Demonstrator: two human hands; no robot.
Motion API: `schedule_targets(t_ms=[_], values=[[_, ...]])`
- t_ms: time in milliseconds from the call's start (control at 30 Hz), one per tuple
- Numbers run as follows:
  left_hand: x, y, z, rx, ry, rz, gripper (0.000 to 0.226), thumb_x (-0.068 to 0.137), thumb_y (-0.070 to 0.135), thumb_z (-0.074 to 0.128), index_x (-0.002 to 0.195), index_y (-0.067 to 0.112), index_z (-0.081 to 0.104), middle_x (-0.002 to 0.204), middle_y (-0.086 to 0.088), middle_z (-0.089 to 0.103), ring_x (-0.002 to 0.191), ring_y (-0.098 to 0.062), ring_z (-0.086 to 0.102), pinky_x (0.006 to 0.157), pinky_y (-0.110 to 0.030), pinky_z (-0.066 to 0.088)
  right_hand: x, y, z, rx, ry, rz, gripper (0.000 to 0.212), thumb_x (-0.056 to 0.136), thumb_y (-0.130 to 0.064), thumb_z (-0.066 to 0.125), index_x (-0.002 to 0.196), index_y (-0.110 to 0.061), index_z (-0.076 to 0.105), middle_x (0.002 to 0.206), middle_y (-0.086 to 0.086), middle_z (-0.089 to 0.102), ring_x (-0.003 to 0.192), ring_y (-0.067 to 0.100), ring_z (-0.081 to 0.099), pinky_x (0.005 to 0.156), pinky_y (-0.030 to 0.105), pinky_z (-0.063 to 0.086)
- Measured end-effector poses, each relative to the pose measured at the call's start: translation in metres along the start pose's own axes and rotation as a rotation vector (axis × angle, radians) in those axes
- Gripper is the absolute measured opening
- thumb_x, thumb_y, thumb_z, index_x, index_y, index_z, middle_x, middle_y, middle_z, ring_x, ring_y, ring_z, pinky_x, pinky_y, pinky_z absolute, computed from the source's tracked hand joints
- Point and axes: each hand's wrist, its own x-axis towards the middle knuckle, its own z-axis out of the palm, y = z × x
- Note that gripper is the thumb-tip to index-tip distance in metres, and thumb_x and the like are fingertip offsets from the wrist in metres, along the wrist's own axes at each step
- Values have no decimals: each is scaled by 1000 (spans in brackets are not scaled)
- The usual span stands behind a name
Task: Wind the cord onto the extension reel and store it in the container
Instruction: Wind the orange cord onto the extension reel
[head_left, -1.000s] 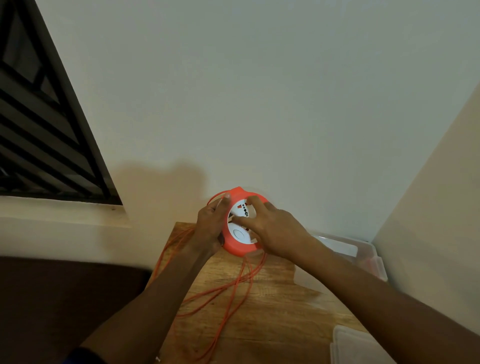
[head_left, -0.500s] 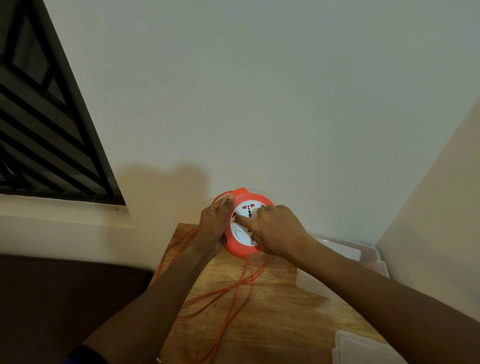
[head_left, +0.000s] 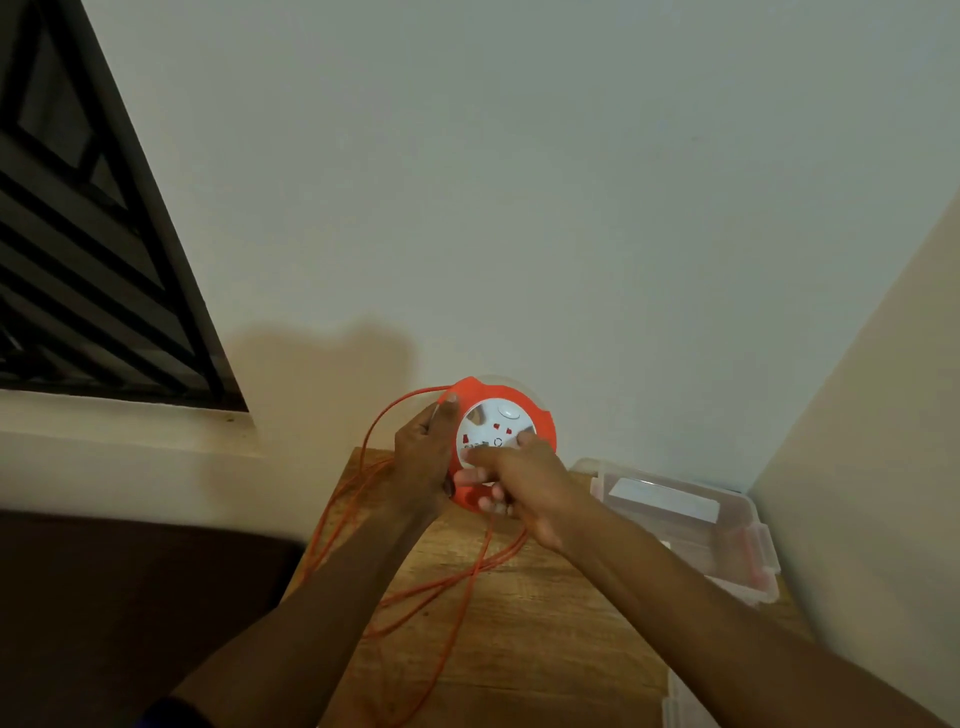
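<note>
**Both hands on the reel, cord loose across the worktop**

I hold the round orange plastic extension reel (head_left: 496, 415), with its white socket face, up over the far edge of the wooden worktop (head_left: 545, 639), close to the pale wall (head_left: 519, 182). The white face is turned towards me, with small red and dark markings and a white oval button on it.

My left hand (head_left: 423, 457) wraps the reel's left rim, thumb up along the orange edge, so that grip is closed round the reel. My right hand (head_left: 524, 483) lies over the lower right of the face, its forefinger stretched across the white disc and the other fingers curled round the bottom edge; that grip too is holding the reel.

The thin orange cord (head_left: 441, 587) is mostly unwound. One loop arcs out from the top left of the reel and drops past my left wrist; several strands hang from beneath the reel and trail in loose curves over the wood towards me.

The clear plastic storage container (head_left: 727, 540) sits on the worktop to the right of the reel, in the corner where the walls meet, apart from the reel. A clear lid (head_left: 685, 706) lies at the near right edge. A dark barred window (head_left: 78, 234) fills the upper left.
</note>
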Motion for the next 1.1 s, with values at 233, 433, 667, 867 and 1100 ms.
schedule_targets(t_ms=[233, 433, 667, 867, 1100], values=[[5, 15, -7, -76, -26, -79, 40, 104, 38, 56, 127, 8, 70, 119, -18, 76, 106, -40, 73, 92, -56, 60, -1, 5, -28, -1220, 284, -656, 52, 82, -26, 66, 131, -18, 51, 113, 4, 64, 91, 22, 64, 67, 31, 53], [5, 16, -3, 31, -163, -68, 33, 98, 45, 59, 111, 20, 75, 107, -11, 81, 95, -33, 78, 74, -46, 66, 6, -16, -44, -1744, -62, -988, 47, 82, -20, 71, 126, -29, 58, 149, 9, 37, 118, 31, 52, 73, 41, 58], [3, 14, -3, 75, -230, -92, 28, 86, 54, 67, 91, 32, 83, 98, -7, 83, 84, -27, 81, 62, -33, 64, 4, -24, -45, -1997, -200, -981, 50, 90, -26, 67, 135, -39, 51, 156, 15, 29, 123, 37, 50, 91, 47, 52], [2, 16, -3, 69, -215, -104, 32, 82, 55, 70, 92, 28, 83, 101, -10, 82, 84, -30, 80, 63, -36, 64, 10, -31, -42, -2052, -82, -1101, 58, 87, -40, 69, 139, -40, 44, 124, 15, 59, 111, 35, 56, 82, 42, 52], [0, 24, 3, 69, -178, -44, 22, 85, 57, 64, 93, 44, 81, 97, 5, 83, 86, -20, 81, 62, -27, 63, 18, -10, -34, -1789, 231, -925, 69, 89, -60, 50, 147, -31, 29, 122, 10, 67, 99, 30, 67, 74, 38, 56]])
